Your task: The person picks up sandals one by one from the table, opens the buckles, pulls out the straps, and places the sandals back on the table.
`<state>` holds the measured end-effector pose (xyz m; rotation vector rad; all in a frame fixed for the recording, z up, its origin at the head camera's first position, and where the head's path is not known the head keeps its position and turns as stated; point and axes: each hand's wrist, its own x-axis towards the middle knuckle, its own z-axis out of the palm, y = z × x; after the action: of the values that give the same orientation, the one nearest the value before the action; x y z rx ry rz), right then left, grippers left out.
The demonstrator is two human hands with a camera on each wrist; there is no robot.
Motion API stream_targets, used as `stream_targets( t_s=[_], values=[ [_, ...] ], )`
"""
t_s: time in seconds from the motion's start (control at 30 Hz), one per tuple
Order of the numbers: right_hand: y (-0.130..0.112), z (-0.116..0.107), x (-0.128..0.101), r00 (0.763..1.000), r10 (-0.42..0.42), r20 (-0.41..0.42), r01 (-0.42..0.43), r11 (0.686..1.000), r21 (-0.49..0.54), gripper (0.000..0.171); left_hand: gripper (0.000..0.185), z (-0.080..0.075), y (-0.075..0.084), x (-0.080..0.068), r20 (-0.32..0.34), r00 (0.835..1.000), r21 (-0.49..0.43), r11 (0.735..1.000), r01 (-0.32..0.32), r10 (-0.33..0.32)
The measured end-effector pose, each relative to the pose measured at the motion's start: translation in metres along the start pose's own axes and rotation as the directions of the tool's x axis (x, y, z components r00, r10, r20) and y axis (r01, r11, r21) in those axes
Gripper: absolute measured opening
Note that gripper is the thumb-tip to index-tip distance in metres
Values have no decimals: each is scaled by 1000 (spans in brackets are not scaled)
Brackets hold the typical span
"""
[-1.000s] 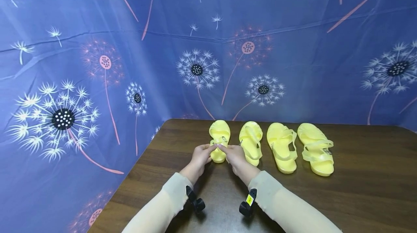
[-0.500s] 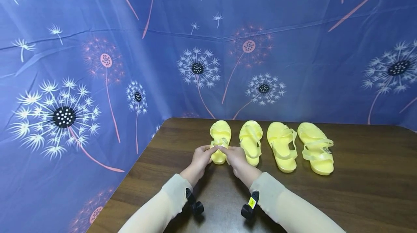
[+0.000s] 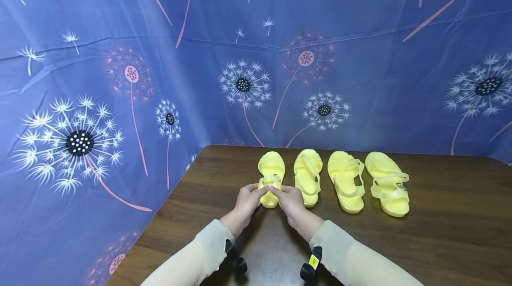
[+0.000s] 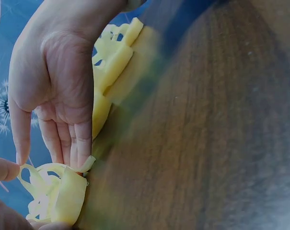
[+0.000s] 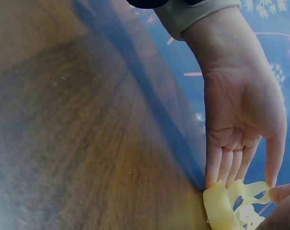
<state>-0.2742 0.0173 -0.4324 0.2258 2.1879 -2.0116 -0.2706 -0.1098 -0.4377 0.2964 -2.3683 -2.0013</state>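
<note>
Both hands hold the leftmost yellow sandal (image 3: 271,161) from its two sides near the heel. My left hand (image 3: 246,200) grips its left side, and my right hand (image 3: 293,203) grips the right. The thumbs almost meet over the strap. In the left wrist view, the sandal (image 4: 70,196) shows its cut-out straps, with the right hand (image 4: 63,81) reaching down along it. The right wrist view shows the left hand (image 5: 243,96) at the far side of the sandal (image 5: 219,203). Fingers beneath are partly hidden.
Three more yellow sandals stand in a row to the right: one nearest (image 3: 308,175), a middle one (image 3: 344,183) and the rightmost (image 3: 390,188). They are on a brown wooden table (image 3: 452,215). Behind hangs a blue cloth (image 3: 372,81) with dandelion prints.
Both hands have drawn the held sandal slightly towards the person and a little to the right. The other sandals stay where they were.
</note>
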Motion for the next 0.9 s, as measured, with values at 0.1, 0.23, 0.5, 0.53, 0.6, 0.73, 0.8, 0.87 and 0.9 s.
stream_targets(
  t_s=[0.1, 0.23, 0.5, 0.53, 0.6, 0.73, 0.8, 0.87, 0.9],
  values=[
    [0, 0, -3, 1000, -6, 6, 6, 1000, 5, 64, 50, -1, 1, -4, 5, 1000, 4, 1000, -17, 17],
    [0, 0, -7, 1000, -16, 6, 16, 1000, 9, 62, 55, -3, 1, -9, 9, 999, 15, 999, -43, 43],
    [2, 0, -12, 1000, -13, 10, 13, 1000, 9, 63, 55, -3, -3, -13, 20, 1000, -4, 1000, -7, 7],
    [2, -1, -13, 1000, -10, 15, 10, 1000, 8, 64, 55, -3, -3, -14, 19, 1000, -4, 1000, -6, 6],
    [2, -2, -14, 1000, -7, 25, 7, 1000, 8, 65, 57, -3, -2, -16, 17, 1000, -2, 1000, -7, 7],
    [1, -4, -17, 1000, -10, 25, 10, 1000, -1, 61, 60, -3, -3, -19, 24, 1000, -14, 1000, -14, 14],
    [0, -5, -19, 1000, -12, 22, 12, 1000, -6, 59, 59, -2, -3, -20, 28, 999, -17, 1000, -20, 21],
    [1, -6, -21, 1000, -14, 26, 14, 1000, -10, 58, 57, -2, -5, -21, 30, 999, -15, 1000, -21, 21],
    [1, -6, -22, 1000, -14, 27, 14, 1000, -7, 58, 57, -2, -5, -22, 30, 999, -12, 1000, -21, 21]
  ],
)
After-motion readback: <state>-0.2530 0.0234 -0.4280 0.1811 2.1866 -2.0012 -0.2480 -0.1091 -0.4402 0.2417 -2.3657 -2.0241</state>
